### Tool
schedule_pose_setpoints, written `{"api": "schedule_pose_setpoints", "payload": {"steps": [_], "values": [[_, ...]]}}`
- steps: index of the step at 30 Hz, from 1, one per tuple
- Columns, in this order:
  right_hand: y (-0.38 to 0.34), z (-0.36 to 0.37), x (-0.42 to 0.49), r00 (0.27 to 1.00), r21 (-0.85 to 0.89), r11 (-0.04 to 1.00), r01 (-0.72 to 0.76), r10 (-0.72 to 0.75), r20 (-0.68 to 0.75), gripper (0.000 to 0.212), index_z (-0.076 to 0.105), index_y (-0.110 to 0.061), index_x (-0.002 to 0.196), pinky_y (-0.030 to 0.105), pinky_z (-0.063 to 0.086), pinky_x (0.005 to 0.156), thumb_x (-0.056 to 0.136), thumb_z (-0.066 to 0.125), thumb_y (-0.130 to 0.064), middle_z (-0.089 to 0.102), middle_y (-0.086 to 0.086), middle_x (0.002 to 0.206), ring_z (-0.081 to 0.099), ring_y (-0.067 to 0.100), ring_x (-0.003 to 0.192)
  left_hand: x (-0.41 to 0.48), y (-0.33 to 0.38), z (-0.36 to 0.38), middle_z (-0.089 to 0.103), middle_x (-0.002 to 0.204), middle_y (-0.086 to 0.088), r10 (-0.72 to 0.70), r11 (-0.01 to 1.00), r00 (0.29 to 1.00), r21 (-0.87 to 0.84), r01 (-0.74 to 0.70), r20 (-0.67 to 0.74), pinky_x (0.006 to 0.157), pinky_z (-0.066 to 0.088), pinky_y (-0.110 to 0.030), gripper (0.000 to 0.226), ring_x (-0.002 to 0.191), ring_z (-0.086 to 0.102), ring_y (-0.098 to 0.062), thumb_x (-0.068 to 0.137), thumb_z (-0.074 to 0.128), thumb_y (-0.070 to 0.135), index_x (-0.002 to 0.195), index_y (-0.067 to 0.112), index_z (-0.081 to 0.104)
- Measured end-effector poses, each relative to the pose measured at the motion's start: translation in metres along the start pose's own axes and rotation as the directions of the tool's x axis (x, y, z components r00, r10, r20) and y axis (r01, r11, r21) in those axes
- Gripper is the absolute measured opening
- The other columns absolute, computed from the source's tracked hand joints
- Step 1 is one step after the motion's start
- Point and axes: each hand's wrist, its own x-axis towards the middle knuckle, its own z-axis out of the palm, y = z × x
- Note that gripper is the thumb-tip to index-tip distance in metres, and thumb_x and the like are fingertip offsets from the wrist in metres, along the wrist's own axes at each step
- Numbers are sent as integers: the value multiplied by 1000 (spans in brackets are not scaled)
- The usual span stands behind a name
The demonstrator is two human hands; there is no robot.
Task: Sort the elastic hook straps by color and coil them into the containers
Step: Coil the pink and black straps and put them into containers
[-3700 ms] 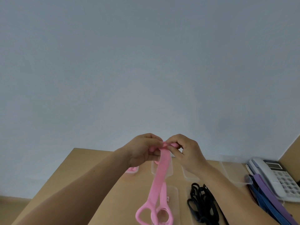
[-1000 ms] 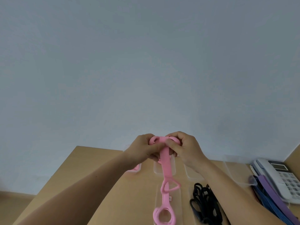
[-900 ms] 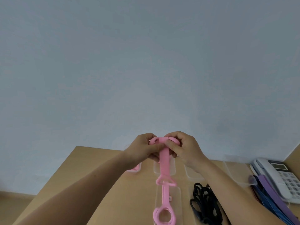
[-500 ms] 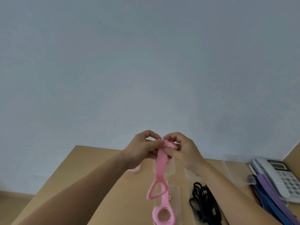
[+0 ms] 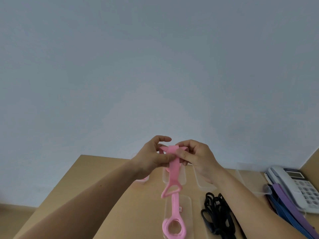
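I hold a pink elastic strap [image 5: 173, 171] up above the wooden desk [image 5: 107, 185]. My left hand [image 5: 151, 157] pinches its coiled top between thumb and fingers. My right hand [image 5: 195, 156] grips the same coil from the right. The strap's triangular hook end [image 5: 171, 190] hangs free below my hands. More pink straps [image 5: 174, 221] lie in a clear container [image 5: 187, 204] below, ring ends toward me. Black straps [image 5: 216, 214] lie bunched to their right. Blue and purple straps [image 5: 286, 209] lie at the right, by the phone.
A grey desk phone [image 5: 296, 185] stands at the desk's right edge. Several clear containers [image 5: 248, 176] stand in a row along the back, near the pale wall; the leftmost [image 5: 143, 179] holds something pink.
The hanging part of the strap has grown shorter as the coil in my hands took it up; the hook end has risen. Both hands stay in the same spot.
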Motion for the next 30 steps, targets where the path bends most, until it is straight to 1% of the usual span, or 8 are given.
{"api": "schedule_pose_setpoints", "payload": {"steps": [2,4,10,13,18,22,25,30], "values": [[0,1,-1,999,-12,999,32,-32,-10,15,73,-15,99,26,53,67,85,75,-10,70,2,76,63,15,64,-2,3,0,69,109,-27,-59,998,998,-22,59,36,79,60,-43,50,94,72,-39,80,77,5,122,0,50],[0,1,-2,999,-37,998,48,-48,-15,17,72,-17,98,25,53,69,85,75,-8,69,-5,74,63,11,65,-3,5,-1,73,101,-24,-105,993,992,57,101,67,71,59,-36,44,89,73,-35,81,76,13,114,-5,53],[1,4,-6,994,-98,989,113,-112,19,30,72,-29,93,32,58,81,82,76,-2,72,-1,91,68,15,85,-7,9,-3,72,96,-18,-154,988,983,29,152,95,69,56,-36,41,80,69,-32,79,77,37,100,7,60],[0,5,-7,993,-99,988,116,-114,26,34,71,-31,92,33,58,83,79,76,0,71,2,94,69,16,88,-5,8,-2,72,96,-22,-113,994,992,1,114,46,73,58,-39,41,81,70,-34,77,82,29,103,5,61],[-2,1,-8,998,-15,1000,23,-22,61,31,70,-27,99,34,57,78,70,76,-19,69,-2,90,66,17,82,-4,4,1,70,94,-24,-32,998,999,-53,33,11,78,60,-46,34,85,71,-39,79,80,7,105,2,60],[-2,2,-5,997,33,998,-62,61,39,36,69,-13,104,32,54,69,76,76,-34,69,13,86,64,24,71,-2,-2,2,69,98,-24,19,1000,1000,-13,-19,-12,88,56,-55,37,92,70,-42,78,79,-1,109,0,59],[-3,5,-4,995,-23,994,-102,103,20,44,70,-7,98,27,52,58,74,74,-45,71,17,78,65,22,64,-1,-2,1,70,97,-19,66,997,998,36,-66,-8,88,57,-50,40,92,70,-35,72,81,5,107,4,61],[2,1,0,997,-92,993,-78,80,13,18,68,-10,97,25,50,58,89,70,-26,70,21,78,64,21,63,1,-2,-3,72,92,-5,50,993,999,105,-50,4,81,58,-34,45,88,70,-21,71,81,7,111,7,61]]}}
